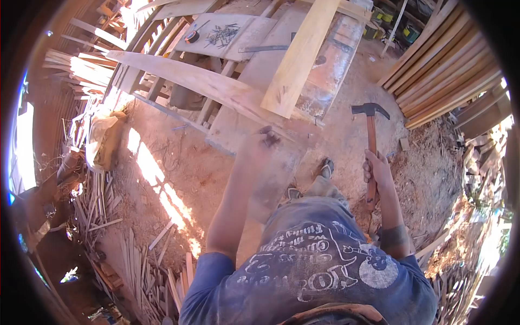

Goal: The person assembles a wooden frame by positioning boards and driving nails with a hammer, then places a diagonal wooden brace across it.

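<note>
My right hand (377,169) is wrapped round the wooden handle of a claw hammer (371,125). The hammer stands out to the right of the workbench, its dark metal head uppermost. My left hand (261,145) is at the near end of the bench, close to a long pale plank (195,76) that lies slantwise across it. Motion smears this hand, so its fingers and anything in them cannot be made out. Beside the plank's near end, a second, yellowish board (300,59) runs away from me.
On the bench (233,127) lie a scatter of nails (223,35), a round tape measure (191,36) and a flat metal strip (265,48). Stacked boards (449,65) lean at the right. Wood offcuts (135,271) cover the ground at lower left; a sack (105,138) sits left.
</note>
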The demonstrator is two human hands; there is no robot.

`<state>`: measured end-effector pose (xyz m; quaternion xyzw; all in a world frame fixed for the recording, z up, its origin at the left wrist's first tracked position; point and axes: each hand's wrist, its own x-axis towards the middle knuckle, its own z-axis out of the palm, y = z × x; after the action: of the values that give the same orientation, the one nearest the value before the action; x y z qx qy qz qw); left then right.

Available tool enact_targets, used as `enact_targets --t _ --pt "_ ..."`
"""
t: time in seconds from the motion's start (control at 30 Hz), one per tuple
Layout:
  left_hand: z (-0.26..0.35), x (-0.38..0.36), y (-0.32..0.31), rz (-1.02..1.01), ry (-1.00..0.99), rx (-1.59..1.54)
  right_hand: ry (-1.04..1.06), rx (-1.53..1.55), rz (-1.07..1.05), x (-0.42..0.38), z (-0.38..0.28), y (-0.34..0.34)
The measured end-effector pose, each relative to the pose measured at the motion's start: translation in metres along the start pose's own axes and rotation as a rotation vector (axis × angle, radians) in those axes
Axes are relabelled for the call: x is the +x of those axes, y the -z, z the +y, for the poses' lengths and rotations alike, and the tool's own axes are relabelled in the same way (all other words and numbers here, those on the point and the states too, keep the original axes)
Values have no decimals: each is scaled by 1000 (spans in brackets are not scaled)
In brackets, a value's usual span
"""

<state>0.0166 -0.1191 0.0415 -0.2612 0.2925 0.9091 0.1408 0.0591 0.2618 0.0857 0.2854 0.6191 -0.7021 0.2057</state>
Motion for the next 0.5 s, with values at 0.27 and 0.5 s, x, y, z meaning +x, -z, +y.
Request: enact_targets --t 0.27,0.5 --pt "11 -29 -47 -35 -81 154 4 16 -41 2 -1 -7" --pt "13 -28 -76 -15 -98 231 19 -41 -111 9 -7 -16"
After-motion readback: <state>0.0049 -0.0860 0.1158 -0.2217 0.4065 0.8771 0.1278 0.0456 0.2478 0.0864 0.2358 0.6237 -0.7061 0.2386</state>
